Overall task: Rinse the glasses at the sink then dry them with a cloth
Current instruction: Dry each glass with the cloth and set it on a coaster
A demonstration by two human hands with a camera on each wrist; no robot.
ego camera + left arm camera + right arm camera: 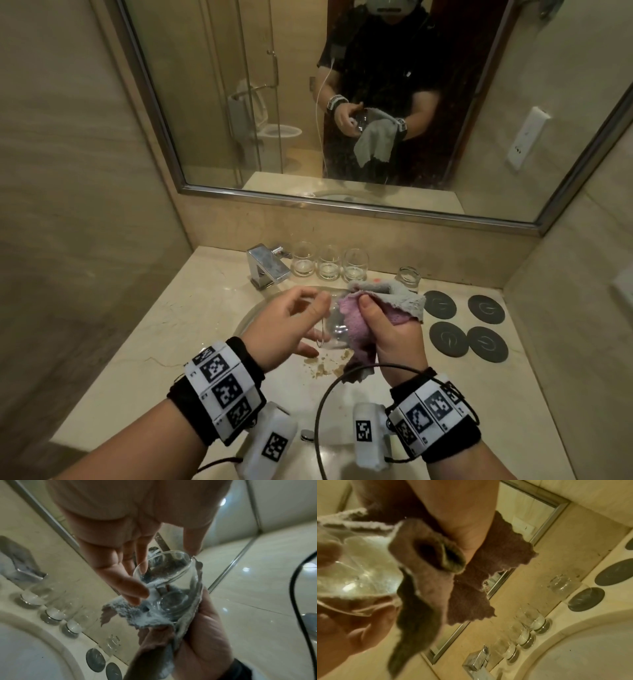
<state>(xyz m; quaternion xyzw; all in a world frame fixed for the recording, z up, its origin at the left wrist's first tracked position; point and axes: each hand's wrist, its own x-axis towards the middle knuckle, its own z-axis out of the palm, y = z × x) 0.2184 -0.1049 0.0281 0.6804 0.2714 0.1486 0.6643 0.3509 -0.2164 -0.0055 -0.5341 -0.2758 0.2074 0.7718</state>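
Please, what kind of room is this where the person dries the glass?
Most likely a hotel bathroom: a sink with a chrome tap is set in a marble counter, and the big wall mirror reflects a toilet and a glass shower door. Glasses and coasters suggest a hotel.

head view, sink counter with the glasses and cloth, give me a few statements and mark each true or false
1. The right hand grips a pink and grey cloth pressed against a clear drinking glass. True.
2. The left hand holds that glass under running water. False: no water runs from the chrome square tap; the glass is being wiped above the basin.
3. Three clear glasses stand in a row beside the tap. True.
4. Four dark round coasters each carry a glass. False: all four are bare; a fourth clear glass stands behind them on the beige stone counter.
5. The cloth lies flat on the counter. False: it is bunched in the right hand.
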